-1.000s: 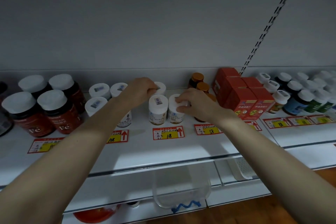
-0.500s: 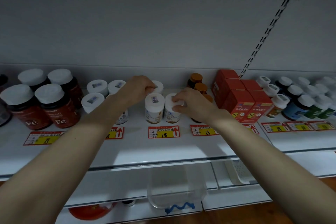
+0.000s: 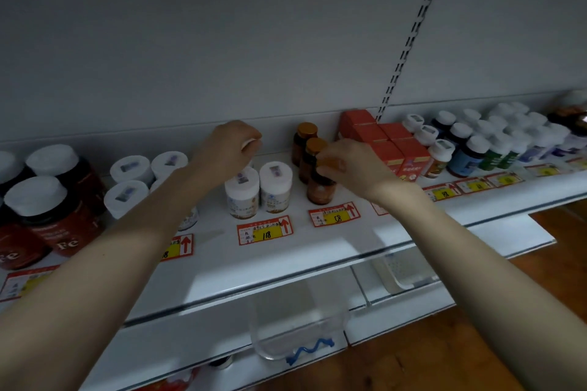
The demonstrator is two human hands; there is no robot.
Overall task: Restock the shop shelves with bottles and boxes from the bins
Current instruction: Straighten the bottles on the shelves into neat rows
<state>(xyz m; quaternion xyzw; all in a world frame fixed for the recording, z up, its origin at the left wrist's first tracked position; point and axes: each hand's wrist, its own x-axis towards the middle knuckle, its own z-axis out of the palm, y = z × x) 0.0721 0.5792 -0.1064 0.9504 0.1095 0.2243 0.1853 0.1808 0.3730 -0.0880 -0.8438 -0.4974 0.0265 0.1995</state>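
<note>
Red-labelled jars (image 3: 47, 216) at the shelf's (image 3: 286, 260) left end, left hand (image 3: 228, 146) with fingers curled round a white bottle (image 3: 250, 143) near the back wall, right hand (image 3: 352, 168) with fingers pinching the front amber bottle (image 3: 320, 189) by its orange cap, red boxes (image 3: 390, 149) just beside.

- One head-worn wide-angle view, close before the shelf (image 3: 286, 263), facing it and angled slightly downward.
- The back wall (image 3: 222, 41) fills twelve o'clock; wooden floor (image 3: 476, 346) shows at four o'clock.
</note>
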